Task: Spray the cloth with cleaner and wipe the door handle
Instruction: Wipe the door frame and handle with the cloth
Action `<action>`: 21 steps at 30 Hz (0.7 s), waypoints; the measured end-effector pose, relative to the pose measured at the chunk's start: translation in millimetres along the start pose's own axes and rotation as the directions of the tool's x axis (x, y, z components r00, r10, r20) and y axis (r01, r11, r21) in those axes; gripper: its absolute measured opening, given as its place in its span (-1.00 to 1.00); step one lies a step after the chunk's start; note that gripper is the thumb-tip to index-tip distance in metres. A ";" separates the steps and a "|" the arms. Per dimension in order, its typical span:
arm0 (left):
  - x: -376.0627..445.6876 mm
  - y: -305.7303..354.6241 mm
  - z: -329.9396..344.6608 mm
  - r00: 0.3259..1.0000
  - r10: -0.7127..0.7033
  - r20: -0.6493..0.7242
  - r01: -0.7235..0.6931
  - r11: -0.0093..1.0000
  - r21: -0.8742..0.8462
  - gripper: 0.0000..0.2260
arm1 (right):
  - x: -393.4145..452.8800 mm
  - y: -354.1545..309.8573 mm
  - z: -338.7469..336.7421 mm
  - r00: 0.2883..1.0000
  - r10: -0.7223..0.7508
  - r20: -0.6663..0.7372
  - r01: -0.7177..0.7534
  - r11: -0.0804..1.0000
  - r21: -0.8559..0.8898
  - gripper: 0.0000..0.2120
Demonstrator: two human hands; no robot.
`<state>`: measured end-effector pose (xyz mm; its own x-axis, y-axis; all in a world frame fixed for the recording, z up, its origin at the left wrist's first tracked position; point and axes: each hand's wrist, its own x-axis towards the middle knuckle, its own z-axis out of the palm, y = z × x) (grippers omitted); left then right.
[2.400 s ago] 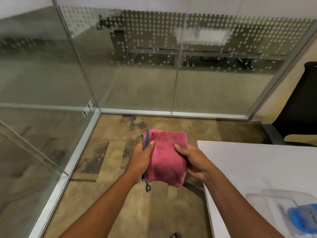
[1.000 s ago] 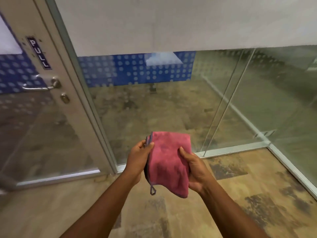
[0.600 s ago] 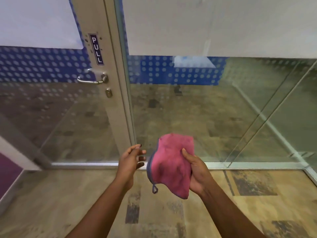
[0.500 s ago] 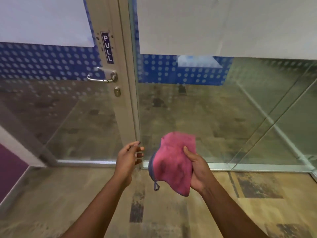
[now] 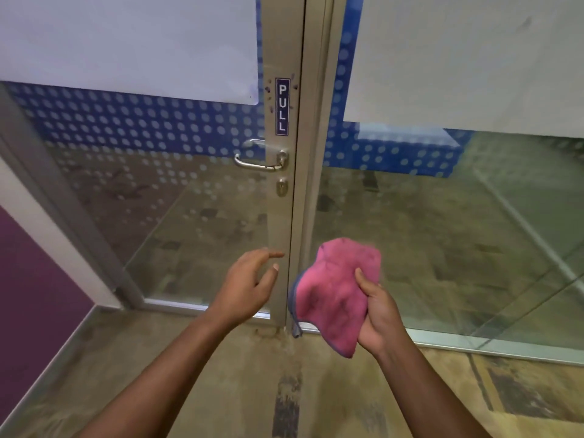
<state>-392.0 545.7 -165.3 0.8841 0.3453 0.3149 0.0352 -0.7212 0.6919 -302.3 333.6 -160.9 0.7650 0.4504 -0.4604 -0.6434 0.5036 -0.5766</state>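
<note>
Fingers (image 5: 363, 278) of the right hand (image 5: 377, 314) grip the bunched pink cloth (image 5: 331, 295), held below and right of the door handle (image 5: 259, 162), apparently ready for wiping. Left hand (image 5: 245, 287) hangs below the handle, fingers relaxed, holding nothing, probably free to steady the door.

A PULL sign (image 5: 282, 105) on the door frame (image 5: 281, 216); keyhole (image 5: 281, 188) below; purple wall (image 5: 28, 295) at left.

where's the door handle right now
In the head view the door handle sits just left of centre on the metal door frame, below the PULL sign and above the keyhole, well above the empty left hand.
</note>
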 end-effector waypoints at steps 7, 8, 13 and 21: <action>50.5 -31.5 -21.6 0.999 0.021 -0.042 -0.019 0.999 0.038 -0.72 | 46.9 -1.6 40.0 0.999 0.013 0.045 -0.013 1.000 0.014 -0.52; 60.2 -37.0 -23.8 0.998 0.028 -0.047 -0.026 0.999 0.044 -0.72 | 55.1 -3.4 45.5 0.999 0.010 0.052 -0.011 1.000 0.020 -0.51; 112.8 -63.6 -35.1 0.994 0.071 -0.081 -0.060 0.990 0.131 -0.69 | 102.3 -16.0 73.8 0.998 0.018 0.067 -0.020 0.999 0.025 -0.50; 190.4 -71.5 -50.1 0.979 0.181 -0.091 -0.159 0.964 0.214 -0.61 | 157.8 -46.7 114.2 0.993 -0.005 0.115 0.001 1.000 0.030 -0.47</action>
<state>-249.5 693.1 -122.3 0.8295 0.2621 0.4933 -0.0069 -0.8782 0.4782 -154.6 465.3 -129.6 0.7598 0.5297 -0.3769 -0.6429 0.5257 -0.5571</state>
